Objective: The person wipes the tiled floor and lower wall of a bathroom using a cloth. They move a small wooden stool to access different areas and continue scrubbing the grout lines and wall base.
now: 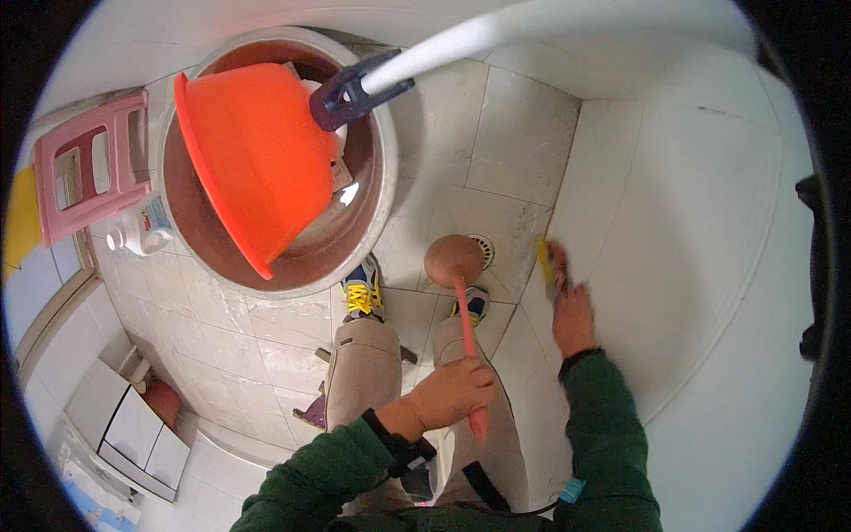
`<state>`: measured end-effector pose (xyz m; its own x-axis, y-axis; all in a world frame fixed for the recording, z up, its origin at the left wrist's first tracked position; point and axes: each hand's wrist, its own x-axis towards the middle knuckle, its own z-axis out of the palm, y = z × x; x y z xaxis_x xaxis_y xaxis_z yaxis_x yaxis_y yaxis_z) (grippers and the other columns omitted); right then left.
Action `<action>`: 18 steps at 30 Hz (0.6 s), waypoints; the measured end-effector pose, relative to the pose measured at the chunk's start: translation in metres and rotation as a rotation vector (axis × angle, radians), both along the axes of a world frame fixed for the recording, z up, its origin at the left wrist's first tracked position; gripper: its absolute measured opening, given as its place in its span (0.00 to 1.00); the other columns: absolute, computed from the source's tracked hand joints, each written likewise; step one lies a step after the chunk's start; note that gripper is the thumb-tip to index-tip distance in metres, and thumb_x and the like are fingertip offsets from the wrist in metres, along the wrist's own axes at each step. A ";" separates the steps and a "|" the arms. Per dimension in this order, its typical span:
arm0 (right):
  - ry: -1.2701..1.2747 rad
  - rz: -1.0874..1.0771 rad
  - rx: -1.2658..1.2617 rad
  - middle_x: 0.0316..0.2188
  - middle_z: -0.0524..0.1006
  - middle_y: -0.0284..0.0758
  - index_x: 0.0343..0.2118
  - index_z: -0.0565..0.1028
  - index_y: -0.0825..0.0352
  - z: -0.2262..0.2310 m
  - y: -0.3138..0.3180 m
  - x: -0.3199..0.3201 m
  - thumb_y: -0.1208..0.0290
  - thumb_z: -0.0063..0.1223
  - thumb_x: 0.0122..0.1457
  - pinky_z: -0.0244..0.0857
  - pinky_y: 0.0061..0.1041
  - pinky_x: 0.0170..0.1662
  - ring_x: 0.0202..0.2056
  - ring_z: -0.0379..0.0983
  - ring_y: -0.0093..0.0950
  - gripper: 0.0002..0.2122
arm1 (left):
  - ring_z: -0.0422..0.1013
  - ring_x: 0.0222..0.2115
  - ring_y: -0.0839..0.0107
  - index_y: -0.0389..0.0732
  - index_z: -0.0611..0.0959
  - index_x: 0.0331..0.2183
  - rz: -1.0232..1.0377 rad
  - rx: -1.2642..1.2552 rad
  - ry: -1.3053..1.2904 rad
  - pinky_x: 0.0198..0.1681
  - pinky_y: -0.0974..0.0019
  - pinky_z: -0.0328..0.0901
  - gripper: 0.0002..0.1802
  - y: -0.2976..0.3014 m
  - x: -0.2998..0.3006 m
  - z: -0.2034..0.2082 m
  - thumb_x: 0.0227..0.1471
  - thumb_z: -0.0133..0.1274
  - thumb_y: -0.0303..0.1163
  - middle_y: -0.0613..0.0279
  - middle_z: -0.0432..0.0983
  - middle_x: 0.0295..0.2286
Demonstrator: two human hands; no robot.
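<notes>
My left hand [452, 390] is wrapped round the pinkish-red handle of a plunger [468, 328]. The plunger's round brown cup hangs over the tiled floor, partly covering a round drain grate [482, 250]. Farther right, my right hand [572, 310] is at the lower part of the white wall [674, 213], by the floor edge. Its fingers are closed on a yellow sponge [544, 262] held against or close to that wall. Motion blurs the right fingers, so the exact contact is hard to make out.
Ahead to the left stands a large round tub [390, 177] with an orange basin [266, 151] tilted inside. A white pole with a dark clip [350, 93] reaches over it. A pink plastic stool [93, 168] and a white bottle [142, 230] are at far left. My shoes [362, 293] are beside the tub.
</notes>
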<state>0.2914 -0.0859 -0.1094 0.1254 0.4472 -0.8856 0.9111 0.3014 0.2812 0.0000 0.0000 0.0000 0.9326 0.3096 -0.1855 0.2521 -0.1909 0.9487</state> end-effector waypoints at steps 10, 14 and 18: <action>-0.161 0.334 0.284 0.53 0.69 0.38 0.54 0.68 0.68 -0.129 0.061 0.053 0.66 0.39 0.62 0.46 0.39 0.62 0.56 0.61 0.36 0.19 | 0.66 0.41 0.61 0.44 0.75 0.30 -0.031 -0.057 -0.037 0.49 0.60 0.65 0.11 -0.007 0.005 -0.010 0.37 0.54 0.32 0.63 0.68 0.34; -0.089 0.090 0.167 0.58 0.63 0.44 0.58 0.62 0.71 -0.163 -0.004 0.029 0.68 0.36 0.63 0.42 0.38 0.65 0.60 0.56 0.41 0.22 | 0.67 0.43 0.61 0.44 0.74 0.32 -0.087 -0.076 -0.040 0.52 0.59 0.64 0.15 -0.003 0.009 -0.011 0.36 0.53 0.34 0.62 0.68 0.35; 0.196 -0.001 -0.160 0.61 0.58 0.47 0.61 0.57 0.71 -0.129 -0.112 -0.041 0.65 0.33 0.63 0.37 0.39 0.66 0.62 0.52 0.41 0.25 | 0.66 0.42 0.63 0.44 0.74 0.32 -0.068 -0.101 -0.042 0.51 0.60 0.63 0.13 0.002 0.006 -0.007 0.39 0.52 0.33 0.63 0.67 0.33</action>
